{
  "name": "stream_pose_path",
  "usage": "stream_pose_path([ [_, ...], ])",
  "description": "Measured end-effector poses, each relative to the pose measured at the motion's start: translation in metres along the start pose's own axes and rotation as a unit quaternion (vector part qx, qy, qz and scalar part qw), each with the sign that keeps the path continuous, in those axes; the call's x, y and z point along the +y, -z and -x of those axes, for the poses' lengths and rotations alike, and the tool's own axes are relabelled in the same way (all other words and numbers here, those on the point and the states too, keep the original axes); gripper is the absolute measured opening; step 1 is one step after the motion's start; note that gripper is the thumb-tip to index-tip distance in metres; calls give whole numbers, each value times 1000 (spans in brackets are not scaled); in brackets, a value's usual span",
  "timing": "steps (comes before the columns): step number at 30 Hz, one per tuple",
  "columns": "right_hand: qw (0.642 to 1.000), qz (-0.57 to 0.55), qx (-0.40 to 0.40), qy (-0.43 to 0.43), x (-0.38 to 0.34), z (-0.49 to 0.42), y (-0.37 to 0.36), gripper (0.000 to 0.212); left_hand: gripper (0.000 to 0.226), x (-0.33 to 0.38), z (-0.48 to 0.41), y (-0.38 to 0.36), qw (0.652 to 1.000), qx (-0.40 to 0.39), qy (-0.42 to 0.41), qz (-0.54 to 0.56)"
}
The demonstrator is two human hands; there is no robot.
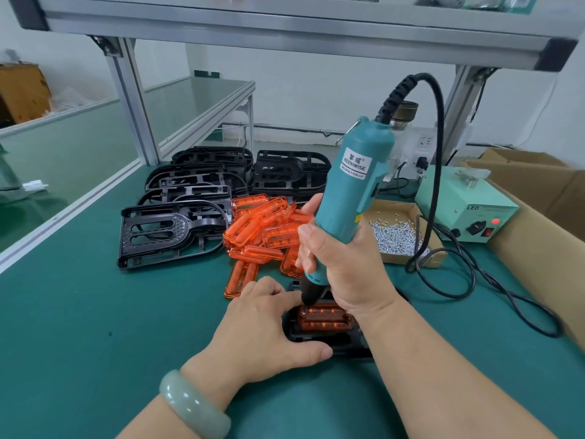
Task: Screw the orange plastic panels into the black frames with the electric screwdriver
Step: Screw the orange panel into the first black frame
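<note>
While the right hand (335, 258) wraps all its fingers tightly around the lower barrel of the teal electric screwdriver (351, 198), the tool stands nearly upright, tilted slightly toward 1 o'clock, its dark tip pressed down at the far left corner of an orange panel (326, 318). That panel sits seated in a black frame (316, 339) lying flat on the green mat (95, 327), just below the picture's centre. The left hand (262, 327), reaching in from 7 o'clock with a pale green bangle (193, 403) on the wrist, clamps the frame's left end: thumb stretched along the near edge, fingers curled over the far side, forefinger touching the screwdriver's tip. The right forearm crosses the frame's right half and hides it.

At 12 o'clock from the workpiece lies a heap of loose orange panels (269, 229), partly screened by the right hand and the tool. At 10 to 11 o'clock, spare black frames (177, 229) lie in overlapping stacks. At 1 o'clock a shallow cardboard tray (427, 245) holds small silver screws (395, 236), and beyond it at 2 o'clock stands a pale green power box (465, 207) with a red light lit. A black cable (440, 153) arcs from the screwdriver's top down to loops on the mat near the tray. A large cardboard carton (538, 201) fills the 3 o'clock edge.
</note>
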State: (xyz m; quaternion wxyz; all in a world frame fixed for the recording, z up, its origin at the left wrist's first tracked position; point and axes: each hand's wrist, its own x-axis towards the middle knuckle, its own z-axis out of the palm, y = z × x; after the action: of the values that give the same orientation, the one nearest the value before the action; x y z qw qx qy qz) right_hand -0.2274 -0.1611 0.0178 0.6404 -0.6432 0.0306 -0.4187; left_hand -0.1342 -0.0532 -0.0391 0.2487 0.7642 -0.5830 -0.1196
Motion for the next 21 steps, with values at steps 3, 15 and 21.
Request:
stream_pose_path([
  [3, 1000, -21, -8, -4, -2, -1, 3, 19, 93, 0, 0, 0, 1000, -2, 4, -12],
  [15, 993, -99, 65, 9, -10, 6, 9, 27, 98, -1, -1, 3, 1000, -29, 4, -9],
  [21, 975, -166, 121, 85, -43, -8, 31, 21, 96, 0, 0, 4, 999, -45, 8, -27],
])
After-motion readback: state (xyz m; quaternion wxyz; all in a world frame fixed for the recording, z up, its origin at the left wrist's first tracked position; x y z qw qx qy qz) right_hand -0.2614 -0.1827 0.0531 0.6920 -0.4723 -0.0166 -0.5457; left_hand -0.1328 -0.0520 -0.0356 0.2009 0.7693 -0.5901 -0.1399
